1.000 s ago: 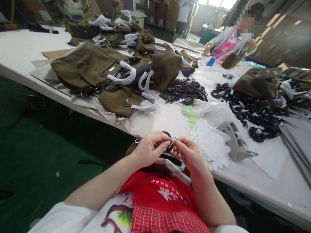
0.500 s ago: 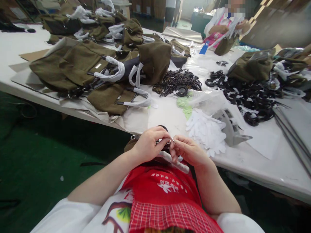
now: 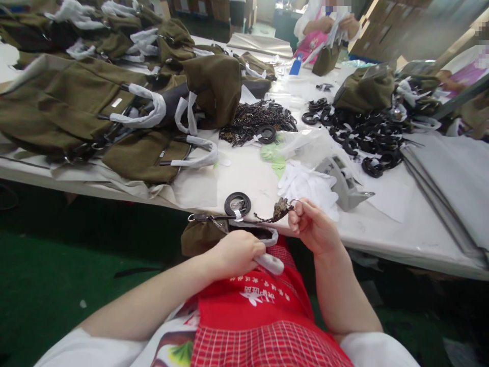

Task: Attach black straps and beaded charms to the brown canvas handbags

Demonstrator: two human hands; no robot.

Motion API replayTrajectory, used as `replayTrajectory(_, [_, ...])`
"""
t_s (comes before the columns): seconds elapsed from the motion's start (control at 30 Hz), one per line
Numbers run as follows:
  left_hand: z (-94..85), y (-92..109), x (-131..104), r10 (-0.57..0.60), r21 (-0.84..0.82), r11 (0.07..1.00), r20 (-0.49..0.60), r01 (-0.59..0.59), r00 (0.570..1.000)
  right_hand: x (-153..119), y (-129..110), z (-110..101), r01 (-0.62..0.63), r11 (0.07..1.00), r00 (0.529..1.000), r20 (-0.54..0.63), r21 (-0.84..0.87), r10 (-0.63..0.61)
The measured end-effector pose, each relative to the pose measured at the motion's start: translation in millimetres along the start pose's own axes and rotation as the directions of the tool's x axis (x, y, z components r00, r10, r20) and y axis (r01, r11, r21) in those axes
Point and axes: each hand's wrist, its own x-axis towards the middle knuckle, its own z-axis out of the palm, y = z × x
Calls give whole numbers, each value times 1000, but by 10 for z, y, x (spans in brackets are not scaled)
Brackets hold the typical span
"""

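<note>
Ring (image 3: 293, 200) in a pinch: the thumb and fingertips of the right hand (image 3: 311, 224) are clamped on it by the table (image 3: 244, 171) edge, while the left hand (image 3: 242, 251) is wrapped round one white-covered handle (image 3: 270, 263) of the olive bag (image 3: 200, 239). Looks to me like the handling stage, one hand steadying the bag, the other managing the ring and its charm (image 3: 280, 208). I'd say the next move calls for a firm hold on that handle and a light pinch so the dangly bit doesn't snag.

As for looks, the charm's a brown mottled clump just left of the right-hand grip, with a thin dark cord trailing further left; too small to tell how it joins the ring. Bag slumps left of the left-hand grip, partly hidden by it, metal clips along the top. Coiled black strap (image 3: 228, 205) lies just beyond that hand.
</note>
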Motion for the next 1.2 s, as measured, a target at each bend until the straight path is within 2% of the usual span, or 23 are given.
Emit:
replayTrajectory(0.07, [-158,-228,-70,-148,-153,980,-133,127,980,-16,-12,-76,56,998,998,-39,-1,-56])
replayTrajectory(0.1, [-259,-377,-109,-287,-272,937,-243,219,927,-19,-15,-109,85,996,994,-64,0,-85])
replayTrajectory(0.13, [-359,-539,-149,-450,-405,866,-369,295,813,-17,-16,-135,115,993,990,-88,2,-114])
replayTrajectory(0.2, [-513,-873,-225,-676,-610,716,-484,340,556,-3,-5,-162,162,987,979,-127,-3,-161])
replayTrajectory(0.23, [-558,-1026,-260,-715,-636,687,-504,353,484,7,8,-160,174,985,975,-136,-12,-174])
replayTrajectory(0.27, [-579,-1160,-291,-740,-645,667,-516,372,432,17,28,-147,182,983,973,-137,-24,-184])
replayTrajectory(0.33, [-573,-1352,-339,-759,-624,650,-522,433,388,28,90,-91,188,981,974,-120,-49,-192])
replayTrajectory(0.43, [-534,-1457,-359,-765,-570,640,-534,516,359,13,247,50,180,978,978,-84,-103,-189])
replayTrajectory(0.47, [-534,-1456,-349,-748,-521,654,-554,549,365,4,314,100,173,976,981,-70,-134,-183])
replayTrajectory(0.5, [-542,-1443,-332,-720,-450,676,-574,584,390,-4,384,146,163,972,983,-52,-169,-174])
replayTrajectory(0.53, [-558,-1419,-309,-685,-364,700,-585,614,435,-9,454,183,153,967,986,-29,-204,-162])
replayTrajectory(0.63, [-623,-1265,-228,-580,-92,763,-532,639,616,-5,612,214,150,951,988,19,-270,-150])
replayTrajectory(0.7, [-644,-1068,-180,-481,28,796,-577,604,660,1,631,167,171,943,984,-6,-285,-181])
replayTrajectory(0.77, [-621,-808,-140,-286,170,839,-671,517,684,-11,569,91,224,920,963,-72,-323,-260])
replayTrajectory(0.8, [-591,-676,-120,-165,258,864,-666,432,727,-27,512,52,260,898,942,-110,-356,-317])
replayTrajectory(0.83, [-552,-558,-98,-46,352,884,-589,308,807,-51,443,17,300,869,912,-149,-394,-382])
replayTrajectory(0.87, [-508,-466,-74,53,429,888,-451,165,891,-82,366,-11,339,836,874,-183,-431,-449])
replayTrajectory(0.9, [-465,-407,-47,124,476,879,-286,29,950,-118,288,-28,375,802,834,-208,-465,-511])
replayTrajectory(0.93, [-427,-384,-17,158,502,862,-129,-73,979,-158,214,-35,403,771,800,-220,-493,-559])
replayTrajectory(0.97, [-400,-394,14,157,524,842,-8,-129,988,-198,150,-33,420,744,776,-219,-519,-592])
replayTrajectory(1.03, [-388,-477,77,97,587,797,110,-143,989,-268,77,-6,415,700,766,-191,-582,-613])
replayTrajectory(1.1, [-436,-568,138,30,649,750,162,-129,986,-299,104,37,355,678,821,-132,-644,-555])
replayTrajectory(1.2, [-580,-566,229,-42,678,719,259,-151,965,-243,325,135,242,713,933,-44,-658,-357])
